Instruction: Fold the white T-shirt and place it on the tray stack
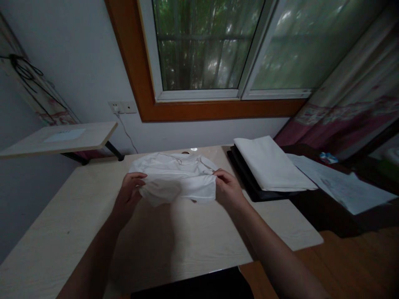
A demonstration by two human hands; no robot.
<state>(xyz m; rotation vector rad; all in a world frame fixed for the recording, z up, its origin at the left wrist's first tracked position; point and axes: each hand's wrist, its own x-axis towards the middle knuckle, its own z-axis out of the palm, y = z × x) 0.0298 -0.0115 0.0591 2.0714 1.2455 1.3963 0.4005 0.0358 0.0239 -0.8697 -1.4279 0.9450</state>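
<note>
A thin white cloth garment [177, 176], its exact kind unclear, is stretched between my two hands above the desk. My left hand [129, 193] pinches its left edge between thumb and fingers. On the other side my right hand [227, 187] grips the right edge the same way. The near edge of the cloth hangs down in a loose fold, while the far part lies bunched on the desktop. A seam or neckline-like curve shows near its far side.
The pale wooden desk [46, 224] carries a raised shelf [62, 135] on the left. At the right lies folded white cloth [271, 162] on a black flat item [258, 193], with a printed sheet [346, 182] beyond. A plug cable [126, 131] runs down the wall behind.
</note>
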